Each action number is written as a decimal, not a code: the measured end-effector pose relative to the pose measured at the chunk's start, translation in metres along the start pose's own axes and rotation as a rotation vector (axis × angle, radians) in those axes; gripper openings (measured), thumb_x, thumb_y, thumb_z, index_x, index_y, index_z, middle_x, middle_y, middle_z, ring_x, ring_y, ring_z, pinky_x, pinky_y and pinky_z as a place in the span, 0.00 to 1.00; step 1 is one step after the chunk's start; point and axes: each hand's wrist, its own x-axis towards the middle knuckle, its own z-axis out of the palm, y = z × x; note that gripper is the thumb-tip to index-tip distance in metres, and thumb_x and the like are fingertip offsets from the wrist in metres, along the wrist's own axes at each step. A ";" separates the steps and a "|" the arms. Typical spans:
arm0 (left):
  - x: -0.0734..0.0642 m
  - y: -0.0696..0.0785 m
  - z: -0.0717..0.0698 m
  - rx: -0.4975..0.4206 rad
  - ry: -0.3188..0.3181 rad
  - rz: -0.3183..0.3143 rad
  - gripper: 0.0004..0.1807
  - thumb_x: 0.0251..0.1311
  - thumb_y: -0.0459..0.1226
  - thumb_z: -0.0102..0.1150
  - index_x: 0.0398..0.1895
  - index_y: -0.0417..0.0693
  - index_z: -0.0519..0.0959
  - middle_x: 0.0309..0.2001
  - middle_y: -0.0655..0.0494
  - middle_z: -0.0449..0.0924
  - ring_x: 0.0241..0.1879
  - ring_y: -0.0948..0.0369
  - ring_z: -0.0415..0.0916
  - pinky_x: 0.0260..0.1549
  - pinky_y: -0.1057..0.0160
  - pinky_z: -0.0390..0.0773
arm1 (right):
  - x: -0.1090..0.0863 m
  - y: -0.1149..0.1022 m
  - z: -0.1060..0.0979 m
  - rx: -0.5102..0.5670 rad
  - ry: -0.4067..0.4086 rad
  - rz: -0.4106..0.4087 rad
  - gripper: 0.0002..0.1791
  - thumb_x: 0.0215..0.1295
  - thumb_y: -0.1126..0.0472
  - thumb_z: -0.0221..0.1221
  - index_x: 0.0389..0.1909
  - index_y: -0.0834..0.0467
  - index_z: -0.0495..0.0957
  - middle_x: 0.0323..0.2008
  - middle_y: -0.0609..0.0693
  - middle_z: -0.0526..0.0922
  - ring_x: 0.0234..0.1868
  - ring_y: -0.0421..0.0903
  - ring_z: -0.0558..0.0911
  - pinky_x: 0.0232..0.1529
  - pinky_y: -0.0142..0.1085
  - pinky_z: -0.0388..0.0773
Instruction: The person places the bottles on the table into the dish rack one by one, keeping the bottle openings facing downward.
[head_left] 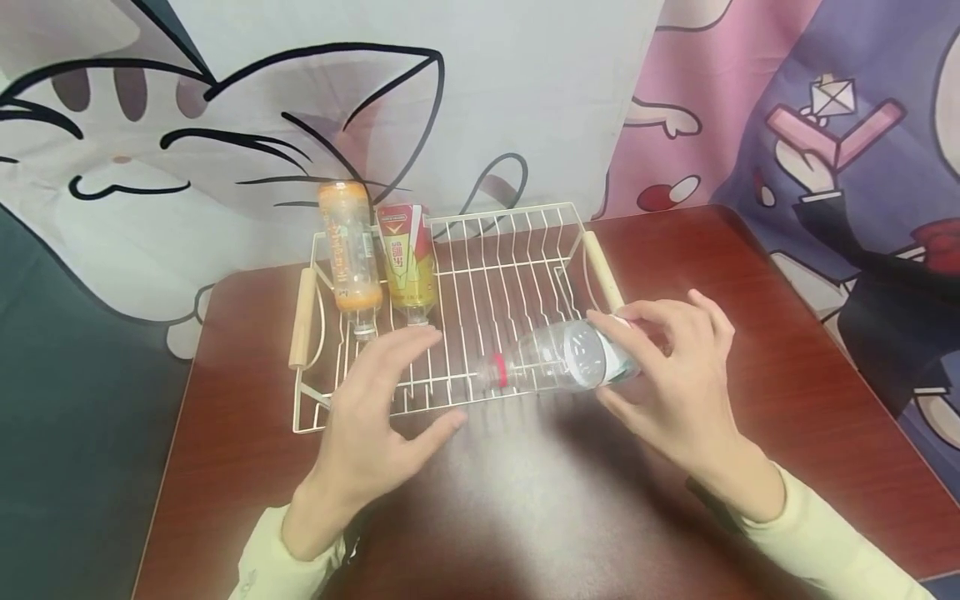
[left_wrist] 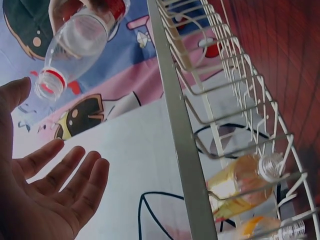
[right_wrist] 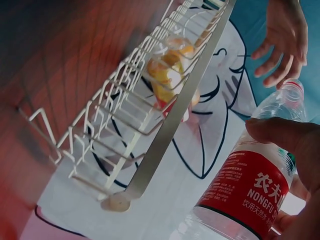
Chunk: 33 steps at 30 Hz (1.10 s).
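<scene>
My right hand grips a clear plastic water bottle by its lower half. The bottle lies roughly sideways above the front of a white wire rack, its neck pointing left. A red ring circles the neck, which looks uncapped, and a red label shows in the right wrist view. To the left of the bottle's neck, my left hand is held apart from it, fingers and thumb spread, holding nothing. Behind the left hand, an orange-patterned bottle and a red-and-yellow bottle stand neck down in the rack.
The rack has a wooden handle on each side, the left handle and the right handle. It stands on a dark red-brown table. A cartoon-printed cloth hangs behind the table.
</scene>
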 end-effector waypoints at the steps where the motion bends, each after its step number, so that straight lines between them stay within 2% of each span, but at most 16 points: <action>1: 0.000 0.001 0.002 -0.009 -0.007 0.006 0.39 0.74 0.61 0.67 0.68 0.36 0.81 0.63 0.41 0.85 0.64 0.44 0.81 0.75 0.61 0.72 | 0.000 -0.002 0.001 0.000 -0.003 -0.010 0.38 0.43 0.64 0.73 0.64 0.53 0.88 0.53 0.65 0.83 0.54 0.67 0.77 0.79 0.63 0.48; 5: 0.000 0.003 0.007 -0.031 -0.050 0.006 0.39 0.72 0.60 0.69 0.69 0.37 0.80 0.64 0.42 0.85 0.65 0.44 0.82 0.76 0.60 0.72 | -0.002 -0.009 0.004 0.004 -0.007 -0.040 0.37 0.43 0.64 0.72 0.63 0.53 0.89 0.53 0.64 0.82 0.54 0.68 0.77 0.80 0.63 0.48; 8: -0.001 0.005 0.011 -0.029 -0.085 0.000 0.40 0.70 0.60 0.72 0.71 0.38 0.79 0.65 0.43 0.84 0.65 0.45 0.82 0.75 0.60 0.73 | -0.004 -0.013 0.005 0.009 -0.030 -0.051 0.40 0.40 0.66 0.76 0.64 0.52 0.88 0.54 0.64 0.82 0.55 0.67 0.77 0.80 0.62 0.48; 12: -0.002 0.008 0.015 -0.018 -0.108 0.002 0.41 0.67 0.59 0.75 0.72 0.40 0.79 0.66 0.44 0.84 0.65 0.46 0.83 0.72 0.56 0.77 | -0.005 -0.016 0.006 0.006 -0.067 -0.061 0.47 0.33 0.68 0.83 0.65 0.51 0.87 0.54 0.63 0.82 0.56 0.67 0.77 0.80 0.62 0.50; 16: -0.002 0.010 0.019 -0.016 -0.139 -0.001 0.43 0.65 0.60 0.76 0.72 0.40 0.79 0.66 0.46 0.84 0.65 0.48 0.84 0.69 0.52 0.81 | -0.006 -0.019 0.007 -0.009 -0.082 -0.088 0.47 0.33 0.66 0.84 0.66 0.51 0.87 0.53 0.62 0.82 0.55 0.66 0.78 0.77 0.64 0.54; 20: -0.004 0.011 0.021 -0.021 -0.171 -0.025 0.45 0.62 0.59 0.79 0.73 0.42 0.78 0.66 0.48 0.84 0.63 0.51 0.85 0.64 0.51 0.85 | -0.007 -0.022 0.010 -0.014 -0.087 -0.114 0.48 0.33 0.65 0.85 0.66 0.51 0.87 0.52 0.62 0.82 0.55 0.66 0.78 0.78 0.61 0.53; 24: -0.004 0.013 0.023 -0.025 -0.190 -0.040 0.46 0.58 0.57 0.83 0.74 0.43 0.78 0.66 0.48 0.84 0.62 0.53 0.85 0.61 0.50 0.87 | -0.008 -0.026 0.013 -0.003 -0.089 -0.116 0.49 0.30 0.66 0.85 0.65 0.51 0.87 0.51 0.62 0.82 0.55 0.66 0.77 0.81 0.58 0.51; 28: -0.004 0.015 0.024 -0.025 -0.198 -0.039 0.46 0.56 0.54 0.85 0.74 0.44 0.78 0.67 0.49 0.85 0.64 0.52 0.85 0.62 0.49 0.86 | -0.008 -0.028 0.014 -0.010 -0.082 -0.129 0.49 0.30 0.65 0.85 0.65 0.51 0.87 0.51 0.62 0.82 0.55 0.66 0.77 0.78 0.60 0.55; 33: -0.006 0.016 0.026 0.000 -0.199 -0.058 0.45 0.54 0.52 0.86 0.73 0.47 0.79 0.62 0.53 0.89 0.58 0.54 0.89 0.51 0.51 0.90 | -0.009 -0.028 0.016 -0.021 -0.081 -0.149 0.48 0.31 0.65 0.86 0.65 0.51 0.87 0.52 0.62 0.83 0.55 0.65 0.77 0.73 0.65 0.59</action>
